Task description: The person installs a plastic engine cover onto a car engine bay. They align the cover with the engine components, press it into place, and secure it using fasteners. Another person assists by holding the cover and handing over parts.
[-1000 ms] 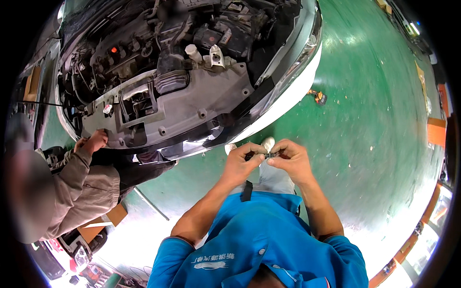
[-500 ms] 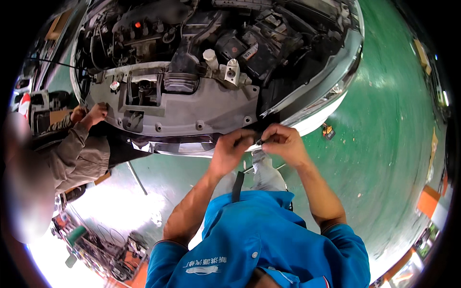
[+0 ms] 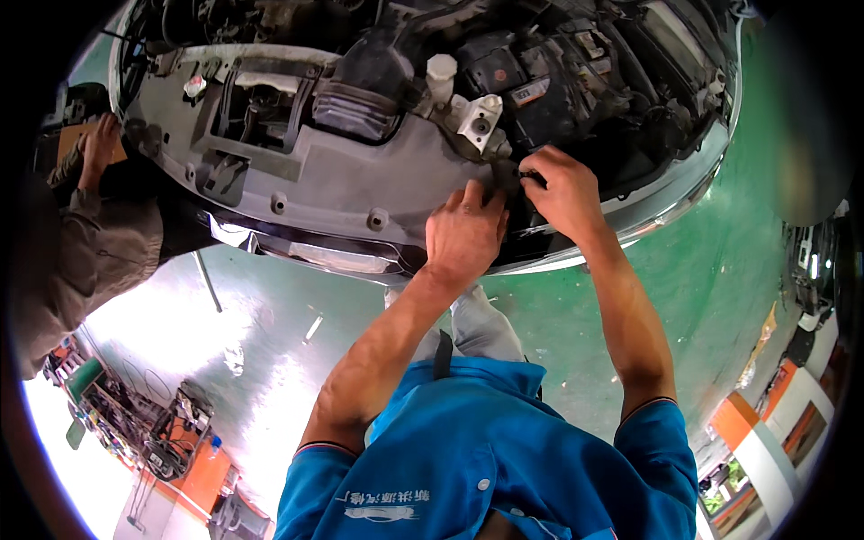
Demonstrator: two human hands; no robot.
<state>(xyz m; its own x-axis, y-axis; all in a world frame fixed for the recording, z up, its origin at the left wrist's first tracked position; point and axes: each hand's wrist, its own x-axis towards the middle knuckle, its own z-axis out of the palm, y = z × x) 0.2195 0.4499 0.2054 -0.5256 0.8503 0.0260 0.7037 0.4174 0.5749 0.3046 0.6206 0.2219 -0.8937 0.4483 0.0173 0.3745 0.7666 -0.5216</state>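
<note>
My left hand (image 3: 466,232) lies on the right end of the grey plastic cover (image 3: 328,189) across the car's front, its fingers bent and somewhat apart. Beyond it to the right, my right hand (image 3: 567,191) is closed in a pinch over the dark gap beside the cover. A small dark piece (image 3: 526,175) shows at its fingertips, too small to name surely. Just past the hands are a metal bracket (image 3: 479,124) and a white-capped filler neck (image 3: 441,76).
A black battery (image 3: 549,117) sits in the open engine bay. The headlamp and fender edge (image 3: 693,184) curves away on the right. At the left, another person's hand (image 3: 99,144) is at the car's front corner. A cluttered orange bench (image 3: 202,477) stands lower left.
Both hands, together at the bumper edge before, have moved forward over the engine bay and apart. The left now rests on the cover; the right holds the small dark piece. The view has shifted.
</note>
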